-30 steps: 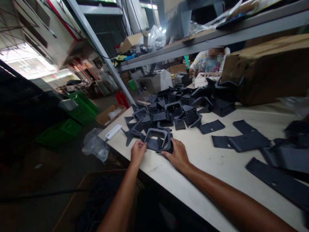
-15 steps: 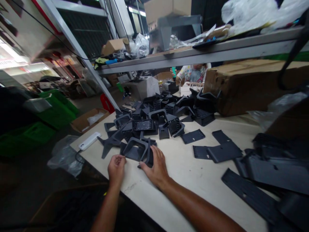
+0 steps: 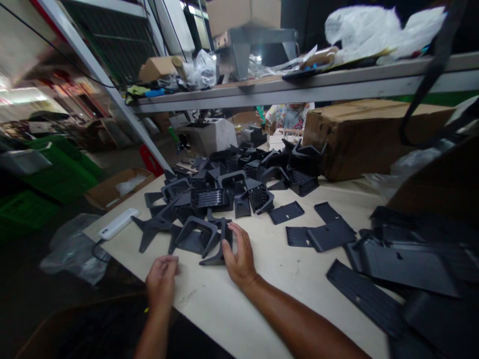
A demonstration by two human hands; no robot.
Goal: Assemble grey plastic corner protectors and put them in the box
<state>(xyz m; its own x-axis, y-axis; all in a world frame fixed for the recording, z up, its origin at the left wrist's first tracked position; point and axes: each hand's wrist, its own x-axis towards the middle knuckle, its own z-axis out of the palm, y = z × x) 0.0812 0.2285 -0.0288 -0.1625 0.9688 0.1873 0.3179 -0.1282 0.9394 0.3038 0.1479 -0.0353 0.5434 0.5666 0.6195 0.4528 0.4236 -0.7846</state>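
The left hand (image 3: 161,281) has drawn away, fingers loosely curled and empty; the right hand (image 3: 239,259) rests spread fingers against the black plastic bracket (image 3: 192,239) (grip uncertain).

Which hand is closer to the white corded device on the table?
Left. The left hand is down and to the right of the white corded device, apart from it; the right hand is farther right.

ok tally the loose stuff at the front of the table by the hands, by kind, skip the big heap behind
open rectangular dark plastic frame: 1
dark plastic brackets: 2
white corded unit: 1
total: 4
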